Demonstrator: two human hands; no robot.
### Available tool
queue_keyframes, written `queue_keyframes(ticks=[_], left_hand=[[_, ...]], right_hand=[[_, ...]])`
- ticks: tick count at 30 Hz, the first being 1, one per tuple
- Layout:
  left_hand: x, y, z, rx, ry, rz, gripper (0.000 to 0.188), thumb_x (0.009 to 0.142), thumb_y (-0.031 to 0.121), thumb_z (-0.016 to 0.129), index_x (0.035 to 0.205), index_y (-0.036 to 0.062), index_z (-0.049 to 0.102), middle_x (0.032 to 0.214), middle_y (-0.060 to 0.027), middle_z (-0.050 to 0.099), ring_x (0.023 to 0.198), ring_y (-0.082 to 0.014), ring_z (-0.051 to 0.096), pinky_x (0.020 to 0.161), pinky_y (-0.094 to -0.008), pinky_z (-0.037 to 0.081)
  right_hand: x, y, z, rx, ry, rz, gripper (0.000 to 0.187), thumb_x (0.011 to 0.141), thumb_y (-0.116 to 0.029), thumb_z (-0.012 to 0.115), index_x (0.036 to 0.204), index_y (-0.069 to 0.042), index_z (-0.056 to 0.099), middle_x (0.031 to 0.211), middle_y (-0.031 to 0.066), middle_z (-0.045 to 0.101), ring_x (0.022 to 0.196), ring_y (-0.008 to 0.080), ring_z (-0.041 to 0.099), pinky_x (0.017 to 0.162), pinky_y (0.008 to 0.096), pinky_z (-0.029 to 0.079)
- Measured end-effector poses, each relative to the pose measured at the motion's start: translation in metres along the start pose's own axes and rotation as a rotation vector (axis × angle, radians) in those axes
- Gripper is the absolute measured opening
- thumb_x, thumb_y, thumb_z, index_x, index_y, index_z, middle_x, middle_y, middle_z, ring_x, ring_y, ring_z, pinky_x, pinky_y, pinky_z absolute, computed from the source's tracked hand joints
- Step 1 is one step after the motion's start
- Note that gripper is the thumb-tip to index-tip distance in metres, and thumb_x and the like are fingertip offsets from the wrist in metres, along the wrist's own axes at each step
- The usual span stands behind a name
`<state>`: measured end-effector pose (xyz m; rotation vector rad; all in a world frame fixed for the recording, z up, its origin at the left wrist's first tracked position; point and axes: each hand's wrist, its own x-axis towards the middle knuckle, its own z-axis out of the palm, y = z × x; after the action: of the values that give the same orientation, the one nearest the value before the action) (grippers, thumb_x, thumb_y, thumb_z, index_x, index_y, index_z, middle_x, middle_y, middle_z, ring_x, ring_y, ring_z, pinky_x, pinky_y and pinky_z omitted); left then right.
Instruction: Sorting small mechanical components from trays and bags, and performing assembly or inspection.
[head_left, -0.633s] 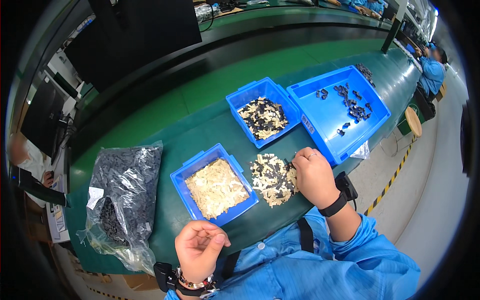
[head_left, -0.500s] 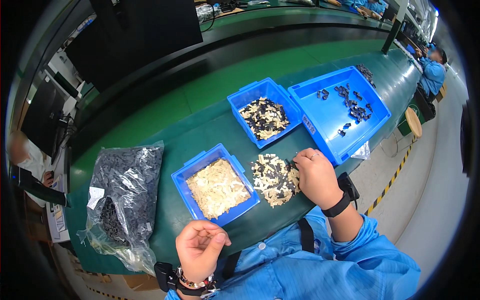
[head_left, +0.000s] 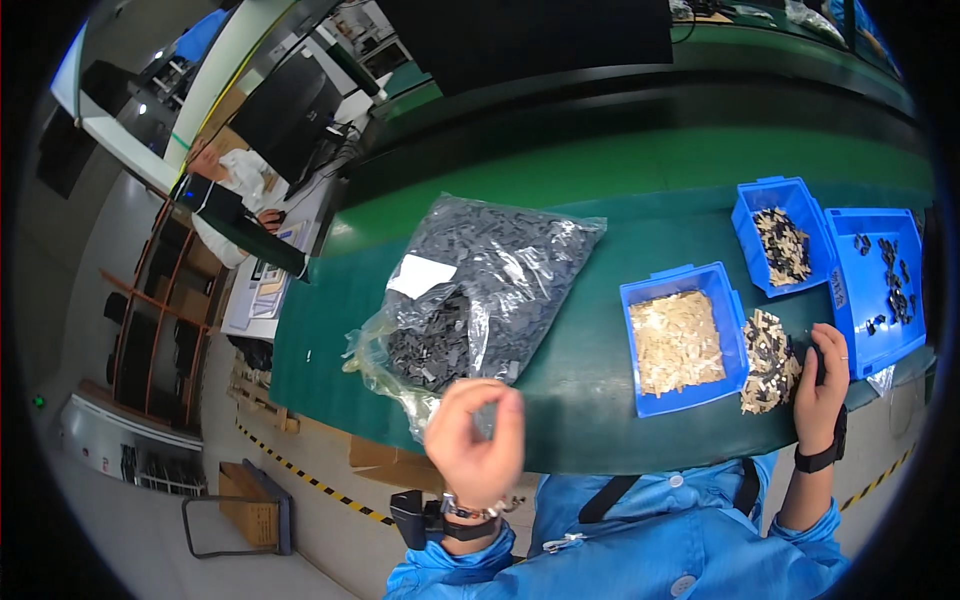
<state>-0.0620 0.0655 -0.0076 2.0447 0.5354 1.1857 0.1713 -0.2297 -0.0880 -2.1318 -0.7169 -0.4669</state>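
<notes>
My left hand (head_left: 474, 446) is at the near edge of a clear plastic bag (head_left: 530, 262) of small black pieces, over its loose, open mouth. Its fingers are curled in toward the thumb; anything between them is hidden. My right hand (head_left: 824, 388) rests at the right side of a loose pile (head_left: 768, 372) of mixed black and cream pieces, its thumb and fingers apart. Left of that pile is a blue bin (head_left: 655, 408) filled with flat cream pieces. Farther back, another blue bin (head_left: 752, 226) contains black and cream pieces mixed together.
A wide blue tray (head_left: 868, 222) with scattered black parts stands at the far right. The green table (head_left: 590, 440) ends just in front of me. At far left a person (head_left: 240, 178) in white sits by a monitor (head_left: 290, 115). A cart (head_left: 250, 515) stands on the floor.
My view has swung left, so the table's things appear farther right. My left hand has moved from the cream bin to the bag's mouth. My right thumb and fingers have parted beside the pile.
</notes>
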Motion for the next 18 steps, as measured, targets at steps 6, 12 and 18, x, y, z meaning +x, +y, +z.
queue_keyframes(ticks=[6, 12, 18], left_hand=[[0.012, -0.031, -0.038, 0.189, 0.157, -0.017, 0.007, 0.088, -0.004, 0.063, 0.094, -0.002, 0.06, 0.094, -0.007, 0.061, 0.083, -0.0112, 0.056, 0.074, -0.0238, 0.045], [0.027, -0.059, -0.053, 0.229, 0.094, -0.11, 0.01, 0.089, -0.004, 0.06, 0.098, -0.0011, 0.061, 0.103, -0.0089, 0.063, 0.093, -0.0151, 0.058, 0.081, -0.027, 0.048], [0.033, -0.087, -0.049, 0.265, 0.056, -0.049, 0.014, 0.083, -0.002, 0.059, 0.097, -0.0039, 0.056, 0.115, -0.0187, 0.059, 0.107, -0.033, 0.056, 0.098, -0.0435, 0.04]], right_hand=[[-0.002, 0.008, 0.013, -0.066, -0.034, 0.014, 0.021, 0.09, 0.005, 0.05, 0.109, 0.004, 0.059, 0.117, 0.0181, 0.059, 0.11, 0.0319, 0.057, 0.097, 0.0375, 0.043], [0.0, 0.0, 0.015, -0.092, 0.005, 0.078, 0.015, 0.086, 0.004, 0.055, 0.099, 0.004, 0.062, 0.108, 0.0179, 0.062, 0.1, 0.0327, 0.059, 0.09, 0.038, 0.046], [-0.004, -0.006, 0.018, -0.173, -0.011, 0.103, 0.016, 0.078, 0.001, 0.064, 0.094, 0.001, 0.064, 0.105, 0.016, 0.063, 0.101, 0.0325, 0.057, 0.09, 0.0408, 0.045]])
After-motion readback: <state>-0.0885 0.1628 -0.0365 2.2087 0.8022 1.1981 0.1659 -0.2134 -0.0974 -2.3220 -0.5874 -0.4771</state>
